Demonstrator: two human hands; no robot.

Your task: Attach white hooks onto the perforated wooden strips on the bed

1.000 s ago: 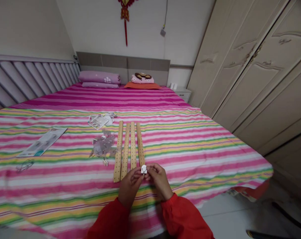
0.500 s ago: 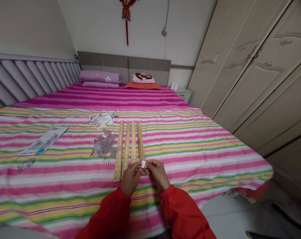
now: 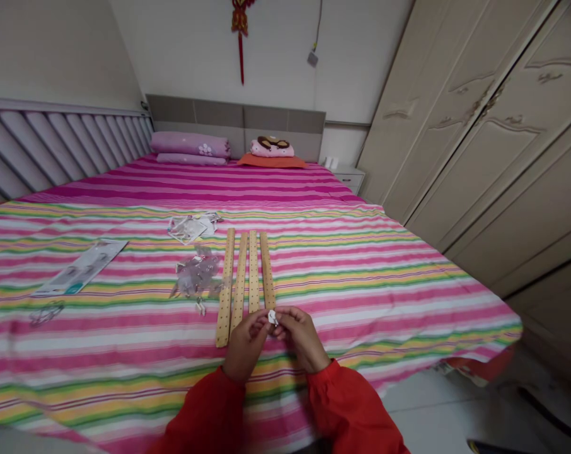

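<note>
Between the fingertips of both hands is a small white piece (image 3: 272, 317), too small to name exactly. My left hand (image 3: 246, 343) pinches it from the left, and my right hand (image 3: 300, 334) pinches it from the right. Both hands hover over the near end of the rightmost wooden strip (image 3: 267, 271). Several such strips with rows of holes lie side by side, among them the leftmost wooden strip (image 3: 225, 290). Left of them sits a clear plastic bag (image 3: 198, 272) of small parts, with small white pieces (image 3: 200, 307) just in front of it.
A striped cloth (image 3: 384, 296) covers the near part of the bed. Flat packets (image 3: 191, 227) lie behind the bag. Farther left are a long blister pack (image 3: 81, 268) and a small clear bag (image 3: 48, 312). Wardrobe doors (image 3: 498, 139) stand at right.
The small white piece has turned a little between my fingertips. Both hands stay nearly in place, and the view has shifted slightly.
</note>
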